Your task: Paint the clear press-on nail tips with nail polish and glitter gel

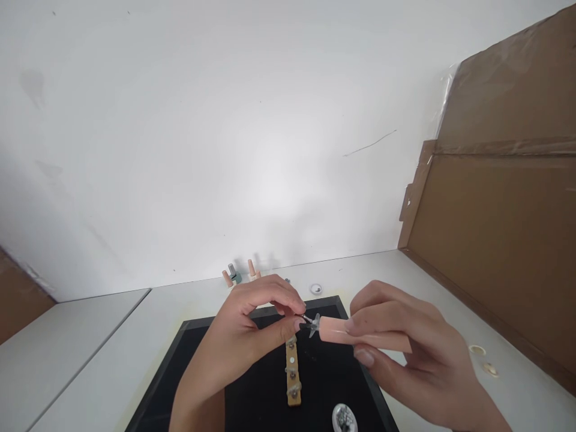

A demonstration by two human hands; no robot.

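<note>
My desk (450, 282) is white, pushed against a plain white wall (225, 150) with a few faint smudges and one thin dark scratch. A second white table (58, 336) butts up on my left — a narrow seam between them. On my right a big cardboard sheet (504, 240) leans upright. The light is soft and even.

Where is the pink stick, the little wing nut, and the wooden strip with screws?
pink stick (342, 331), head view, on its bare left end.
wing nut (314, 324), head view, on its wings.
wooden strip (293, 378), head view, on its middle.
</note>
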